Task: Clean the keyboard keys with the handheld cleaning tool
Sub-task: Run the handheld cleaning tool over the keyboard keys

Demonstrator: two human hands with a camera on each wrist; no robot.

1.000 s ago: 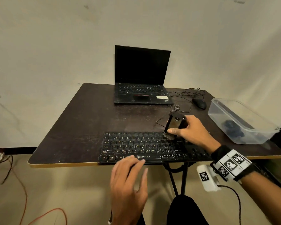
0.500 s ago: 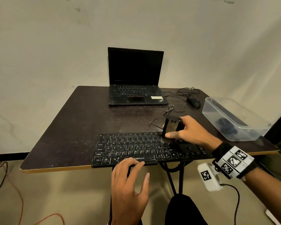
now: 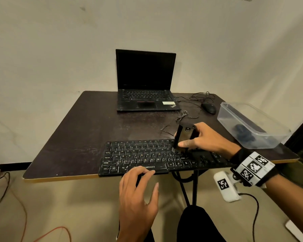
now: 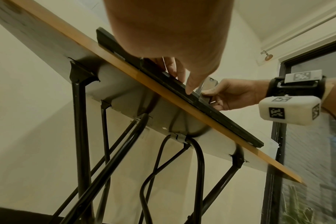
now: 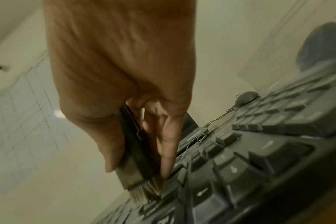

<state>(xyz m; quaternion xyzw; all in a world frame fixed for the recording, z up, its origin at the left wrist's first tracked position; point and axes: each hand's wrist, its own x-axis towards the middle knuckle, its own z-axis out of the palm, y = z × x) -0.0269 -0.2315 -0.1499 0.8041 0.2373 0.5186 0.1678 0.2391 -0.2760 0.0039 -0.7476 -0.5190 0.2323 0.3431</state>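
A black keyboard point(image 3: 143, 156) lies along the front edge of the dark table point(image 3: 80, 137), overhanging it slightly. My right hand point(image 3: 205, 138) grips a small black brush point(image 3: 183, 137) upright, thumb on one side and fingers on the other. Its bristles point(image 5: 144, 192) press on the keys right of the letter block. My left hand point(image 3: 138, 187) reaches in from below, fingers straight, fingertips point(image 3: 143, 169) resting on the keyboard's front edge by the space bar. From the left wrist view the fingers point(image 4: 190, 84) touch the keyboard's front rim point(image 4: 217, 113).
A shut-off black laptop point(image 3: 145, 88) stands open at the back of the table. A wired mouse point(image 3: 208, 107) with tangled cable lies to its right. A clear plastic tub point(image 3: 248, 124) holding dark items sits at the right edge. Black folding legs point(image 4: 81, 136) are under the table.
The brush in my right hand has shifted a little toward me on the keys, from the top row to lower rows. My left hand stays at the keyboard's front edge.
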